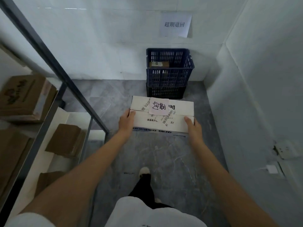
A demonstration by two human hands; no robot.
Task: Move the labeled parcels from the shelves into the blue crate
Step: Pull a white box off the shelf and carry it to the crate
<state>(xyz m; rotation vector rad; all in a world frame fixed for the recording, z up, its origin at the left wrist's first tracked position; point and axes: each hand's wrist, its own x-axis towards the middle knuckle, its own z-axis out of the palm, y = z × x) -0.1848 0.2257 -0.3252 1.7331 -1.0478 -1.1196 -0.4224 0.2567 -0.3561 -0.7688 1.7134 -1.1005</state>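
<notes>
1. Current hold: the left hand and the right hand form a two-sided grip on the white parcel, one hand clamped on each short side, thumbs on its top face. The parcel is carried level in front of the body, above the floor.
2. Position of the task item: the white parcel is clear of the shelves on the left and short of the blue crate, which stands against the far wall on top of a darker crate.
3. Work done: one brown parcel with a pale label already lies inside the blue crate.
4. Work left: the held parcel is not yet in the crate. Several brown cartons sit on the shelves; whether any of them carries a label cannot be told.
5. Readable marks on the held parcel: a pale pink note with two handwritten characters, the second reading "期"; barcode stickers partly under it; the printed letters "De" at the note's right edge; a line of Chinese print, partly covered.
6. Wall sign above the crate: "超期退回".
</notes>
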